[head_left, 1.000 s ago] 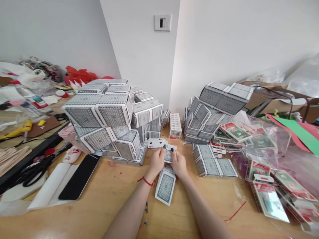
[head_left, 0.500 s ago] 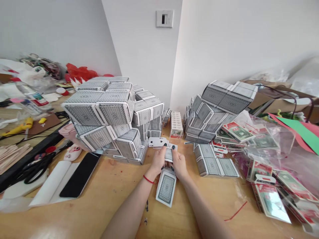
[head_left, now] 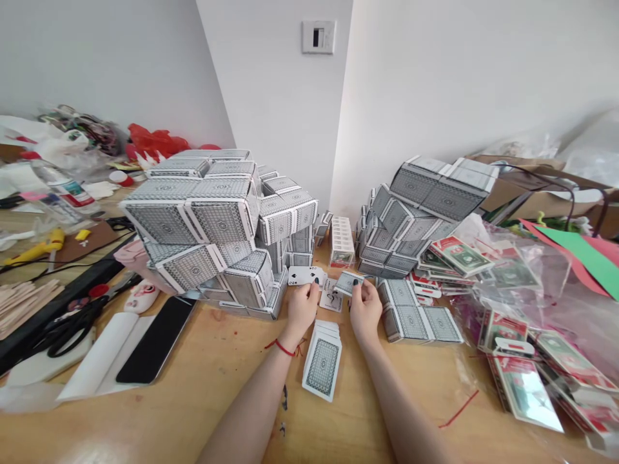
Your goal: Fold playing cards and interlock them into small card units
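Observation:
My right hand pinches a playing card, its patterned grey back facing up. My left hand is closed, thumb against curled fingers; whatever may be in it is hidden. Just beyond the left hand lies a two of spades, face up. A face-up card with a dark figure, which looks like a joker, rests on the table between the hands. Closer to me, a slightly fanned stack of playing cards lies back side up.
Structures of card-covered blocks stand at left and right. A small card-built piece sits beside my right hand. Boxed card decks lie at right. A black phone and scissors are at left.
My hands have moved apart, the right one carrying a card to the right. The face-up card between them has come into view. The fanned stack stays in place.

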Available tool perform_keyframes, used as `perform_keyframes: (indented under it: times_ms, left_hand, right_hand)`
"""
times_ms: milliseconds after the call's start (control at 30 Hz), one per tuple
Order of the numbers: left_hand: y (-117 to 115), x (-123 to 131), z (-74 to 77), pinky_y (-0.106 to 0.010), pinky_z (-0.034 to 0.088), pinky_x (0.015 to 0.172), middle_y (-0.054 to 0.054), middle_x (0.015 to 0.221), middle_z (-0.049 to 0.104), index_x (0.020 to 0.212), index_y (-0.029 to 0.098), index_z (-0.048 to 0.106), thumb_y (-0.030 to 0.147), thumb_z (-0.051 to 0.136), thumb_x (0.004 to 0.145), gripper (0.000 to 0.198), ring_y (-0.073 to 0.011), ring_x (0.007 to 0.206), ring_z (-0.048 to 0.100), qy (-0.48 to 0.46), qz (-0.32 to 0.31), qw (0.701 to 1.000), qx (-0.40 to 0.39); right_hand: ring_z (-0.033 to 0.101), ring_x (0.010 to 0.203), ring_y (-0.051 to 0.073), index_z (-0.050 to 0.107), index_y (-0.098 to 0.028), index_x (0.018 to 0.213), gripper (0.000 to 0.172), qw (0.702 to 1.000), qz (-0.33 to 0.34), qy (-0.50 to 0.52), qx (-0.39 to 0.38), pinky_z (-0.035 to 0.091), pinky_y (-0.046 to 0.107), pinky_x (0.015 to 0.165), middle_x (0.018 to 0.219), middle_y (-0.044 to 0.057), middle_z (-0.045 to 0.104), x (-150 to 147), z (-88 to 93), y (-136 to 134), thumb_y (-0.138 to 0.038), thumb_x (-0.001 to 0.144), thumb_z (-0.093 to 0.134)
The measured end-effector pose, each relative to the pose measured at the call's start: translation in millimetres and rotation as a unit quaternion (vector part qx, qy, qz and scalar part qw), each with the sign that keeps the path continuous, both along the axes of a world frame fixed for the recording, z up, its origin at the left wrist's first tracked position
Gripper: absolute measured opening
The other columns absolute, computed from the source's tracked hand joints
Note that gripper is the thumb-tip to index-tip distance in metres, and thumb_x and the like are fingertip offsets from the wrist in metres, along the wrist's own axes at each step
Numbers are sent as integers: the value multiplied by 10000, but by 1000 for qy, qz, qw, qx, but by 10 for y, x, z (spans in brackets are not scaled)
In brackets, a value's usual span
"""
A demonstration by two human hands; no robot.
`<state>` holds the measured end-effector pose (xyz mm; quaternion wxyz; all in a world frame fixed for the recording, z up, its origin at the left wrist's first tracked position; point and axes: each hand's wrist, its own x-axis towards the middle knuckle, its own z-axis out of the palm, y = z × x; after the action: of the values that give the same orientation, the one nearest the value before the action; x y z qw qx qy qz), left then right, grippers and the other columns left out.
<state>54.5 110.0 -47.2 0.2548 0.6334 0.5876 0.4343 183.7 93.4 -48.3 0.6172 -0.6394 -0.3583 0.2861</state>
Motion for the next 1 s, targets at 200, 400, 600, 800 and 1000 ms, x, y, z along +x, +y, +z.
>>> perform_keyframes:
  times_ms: [200,400,600,800,1000]
  left_hand:
    - [22,-26,-4,-209,221,441,25,392,409,458,165,395,334,358,801,384,-81,415,351,43,9,999,-1]
    - [16,-14,4,-217,212,447,23,381,409,458,168,403,335,364,798,380,-86,406,349,72,11,997,8]
    - [-16,-37,15,-215,290,474,19,389,444,480,174,433,368,337,806,392,-101,419,432,-14,4,999,-33]
    - [-134,-58,171,-227,375,507,-2,562,576,676,159,547,461,339,779,381,-124,503,529,-70,-100,983,-137]
    - [-484,-228,506,-390,368,843,-108,1204,449,1152,212,443,509,702,399,850,-325,1092,398,235,-322,908,-127]
  right_hand:
    - [458,359,119,275,-87,1287,623,998,-48,-28,-14,369,232,414,564,5,600,24,11,-37,-366,763,461]
    - [425,325,123,436,-108,1193,518,998,-33,-58,-17,334,227,371,445,-39,511,4,4,-79,-400,765,447]
    - [519,463,133,634,-160,882,289,973,165,-163,0,417,242,513,597,13,622,-69,-72,-71,-339,744,454]
    - [584,683,192,616,-133,966,339,980,15,-194,-46,429,307,680,848,93,656,91,-119,-48,-261,708,437]
    - [548,636,186,616,-109,882,296,986,-19,-162,-22,423,306,641,810,106,626,187,-131,-51,-223,667,448]
